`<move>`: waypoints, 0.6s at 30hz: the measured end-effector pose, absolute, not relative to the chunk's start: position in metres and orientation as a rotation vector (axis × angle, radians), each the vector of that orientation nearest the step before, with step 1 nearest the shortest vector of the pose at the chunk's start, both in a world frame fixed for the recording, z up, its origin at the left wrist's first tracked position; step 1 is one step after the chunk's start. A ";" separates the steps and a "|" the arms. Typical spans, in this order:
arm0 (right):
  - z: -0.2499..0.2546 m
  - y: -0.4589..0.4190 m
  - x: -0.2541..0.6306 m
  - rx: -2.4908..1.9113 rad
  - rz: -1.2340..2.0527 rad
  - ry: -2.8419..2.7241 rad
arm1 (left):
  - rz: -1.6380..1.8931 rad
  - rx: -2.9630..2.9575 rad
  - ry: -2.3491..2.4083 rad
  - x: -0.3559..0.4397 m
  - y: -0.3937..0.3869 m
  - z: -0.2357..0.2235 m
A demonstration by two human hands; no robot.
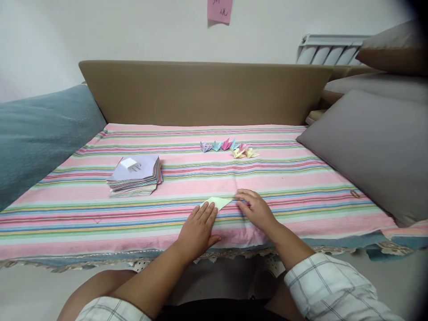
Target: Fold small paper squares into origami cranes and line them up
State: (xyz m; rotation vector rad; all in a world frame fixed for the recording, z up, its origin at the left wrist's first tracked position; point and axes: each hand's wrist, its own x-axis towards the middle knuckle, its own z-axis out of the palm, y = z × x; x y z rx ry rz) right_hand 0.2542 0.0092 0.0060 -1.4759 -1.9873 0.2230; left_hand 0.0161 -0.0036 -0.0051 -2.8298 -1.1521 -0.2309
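A pale green folded paper [218, 202] lies on the striped cloth [187, 183] in front of me, its narrow tip pointing right. My left hand [198, 227] rests flat on the paper's left part, fingers stretched out and covering some of it. At the right tip is my right hand [256, 207], its fingers bent and the thumb close to the index finger. Whether those fingers touch the tip or pinch it, I cannot tell. Farther back stand several small folded paper cranes [226, 144] in purple, blue, pink and yellow.
To the left sits a thick stack of coloured paper [133, 178], with a small white object [129, 163] on top. A grey cushion [364, 151] borders the right side, a blue cushion [50, 129] the left. Behind rises a brown backrest [203, 93]. A small brown ring-like item [355, 194] lies at right.
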 end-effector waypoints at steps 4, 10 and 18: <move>0.005 0.008 0.237 -1.344 0.133 -2.371 | -0.227 -2.826 -1.147 0.015 -0.003 -0.006; -0.006 0.003 0.214 -1.224 0.078 -2.672 | -0.251 -2.852 -1.159 0.015 -0.004 -0.004; -0.007 0.004 0.214 -1.298 0.125 -2.680 | -0.268 -2.771 -1.339 -0.006 -0.006 -0.002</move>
